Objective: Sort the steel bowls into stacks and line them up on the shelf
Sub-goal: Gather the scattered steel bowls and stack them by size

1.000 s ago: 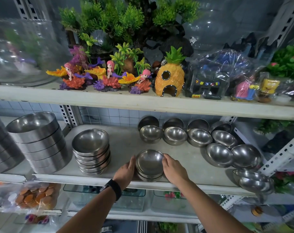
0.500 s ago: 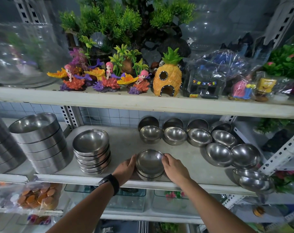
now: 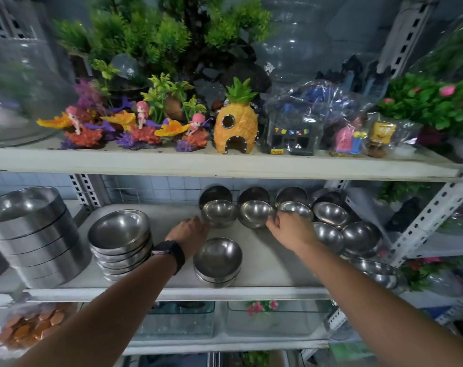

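Observation:
A small stack of steel bowls [image 3: 217, 260] stands alone near the front edge of the white shelf [image 3: 172, 292]. My left hand [image 3: 188, 234], watch on the wrist, reaches past it to the left side of a single bowl [image 3: 219, 213] in the back row and holds nothing. My right hand [image 3: 291, 227] lies between the second back bowl [image 3: 255, 213] and the third back bowl [image 3: 298, 206], fingers curled at the third bowl's rim; a grip is not visible. A fourth bowl [image 3: 331, 214] and two loose bowls [image 3: 360, 238] sit further right.
A stack of wider bowls [image 3: 120, 242] and a stack of straight-walled steel pans [image 3: 31, 234] stand at the left. Another bowl [image 3: 376, 271] sits at the lower right by the slotted post [image 3: 426, 223]. The upper shelf board [image 3: 225, 168] with aquarium ornaments hangs close above.
Both hands have let go of the small front stack and moved back to the rear row of single bowls. The stack stays where it was set.

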